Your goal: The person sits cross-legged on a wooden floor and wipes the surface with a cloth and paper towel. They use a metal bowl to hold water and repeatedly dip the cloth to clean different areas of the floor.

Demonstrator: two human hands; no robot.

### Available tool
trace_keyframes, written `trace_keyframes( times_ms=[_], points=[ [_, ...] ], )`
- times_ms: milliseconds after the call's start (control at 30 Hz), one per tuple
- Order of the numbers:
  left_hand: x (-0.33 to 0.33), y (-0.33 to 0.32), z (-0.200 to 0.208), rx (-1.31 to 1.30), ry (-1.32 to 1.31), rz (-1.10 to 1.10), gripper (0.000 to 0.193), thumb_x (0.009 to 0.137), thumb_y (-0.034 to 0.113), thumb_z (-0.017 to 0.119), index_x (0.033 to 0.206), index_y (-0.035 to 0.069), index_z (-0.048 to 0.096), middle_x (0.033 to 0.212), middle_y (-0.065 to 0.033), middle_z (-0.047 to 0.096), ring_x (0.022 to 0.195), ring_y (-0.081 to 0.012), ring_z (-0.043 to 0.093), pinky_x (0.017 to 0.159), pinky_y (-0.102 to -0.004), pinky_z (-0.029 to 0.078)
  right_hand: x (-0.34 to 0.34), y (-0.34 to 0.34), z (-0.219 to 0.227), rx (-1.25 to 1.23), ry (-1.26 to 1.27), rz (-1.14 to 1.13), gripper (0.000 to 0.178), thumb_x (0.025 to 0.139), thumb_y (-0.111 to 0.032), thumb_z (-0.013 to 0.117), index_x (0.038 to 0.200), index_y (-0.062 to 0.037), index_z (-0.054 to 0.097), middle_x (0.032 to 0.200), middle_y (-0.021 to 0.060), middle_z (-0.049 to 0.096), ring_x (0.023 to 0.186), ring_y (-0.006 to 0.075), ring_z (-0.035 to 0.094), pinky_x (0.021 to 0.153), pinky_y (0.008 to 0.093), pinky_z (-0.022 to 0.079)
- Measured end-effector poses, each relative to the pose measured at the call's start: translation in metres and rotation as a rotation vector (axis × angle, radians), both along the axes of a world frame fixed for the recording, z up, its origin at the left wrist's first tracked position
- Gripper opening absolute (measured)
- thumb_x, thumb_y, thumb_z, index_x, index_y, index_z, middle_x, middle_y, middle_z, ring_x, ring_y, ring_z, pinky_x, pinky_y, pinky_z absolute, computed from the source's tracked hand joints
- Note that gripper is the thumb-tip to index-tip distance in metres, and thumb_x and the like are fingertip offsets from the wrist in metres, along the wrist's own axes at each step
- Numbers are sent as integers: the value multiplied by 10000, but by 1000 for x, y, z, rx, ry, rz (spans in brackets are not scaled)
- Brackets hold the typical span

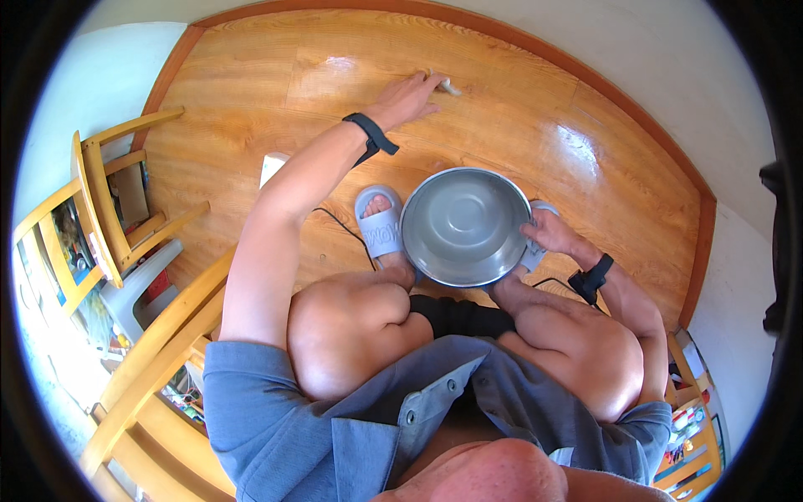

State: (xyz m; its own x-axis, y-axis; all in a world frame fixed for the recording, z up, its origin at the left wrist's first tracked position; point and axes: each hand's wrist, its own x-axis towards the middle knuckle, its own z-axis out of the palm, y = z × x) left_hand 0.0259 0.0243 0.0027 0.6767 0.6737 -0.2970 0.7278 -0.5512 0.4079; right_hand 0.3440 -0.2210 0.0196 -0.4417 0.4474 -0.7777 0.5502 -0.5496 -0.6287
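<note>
My right hand (549, 231) grips the right rim of a wide, shallow, silver metal basin (465, 224). The basin is in front of my shins, above my feet, and its inside is bare. Stretched far forward over the wooden floor, my left hand (407, 99) has its thumb apart from the fingers. Right at its fingertips lies a small whitish piece (450, 87), too small to name; whether the fingers touch it I cannot tell.
I squat in grey slippers (381, 233) on the wood floor (242, 92). Wooden chairs (113, 201) stand on the left. A white object (272, 167) shows behind my left forearm. A brown skirting board (535, 43) edges the walls. Shelving (696, 418) sits at lower right.
</note>
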Motion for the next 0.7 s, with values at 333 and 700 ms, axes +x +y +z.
trace_keyframes(
  times_ms=[333,700],
  points=[
    [-17,39,-7,-80,-284,147,235,898,243,627,1040,54,625,999,-145,597,903,-280,613,791,-364,497,10,17,-1,105,115,44,405,836,-309,689,1070,14,617,936,130,645,858,178,591,731,316,486],
    [-126,27,2,-129,316,512,295,844,294,643,972,29,622,916,-192,674,877,-357,649,732,-450,497,20,56,25,9,109,-34,488,876,-252,660,1264,14,531,915,93,668,869,165,622,786,312,501]
  ],
)
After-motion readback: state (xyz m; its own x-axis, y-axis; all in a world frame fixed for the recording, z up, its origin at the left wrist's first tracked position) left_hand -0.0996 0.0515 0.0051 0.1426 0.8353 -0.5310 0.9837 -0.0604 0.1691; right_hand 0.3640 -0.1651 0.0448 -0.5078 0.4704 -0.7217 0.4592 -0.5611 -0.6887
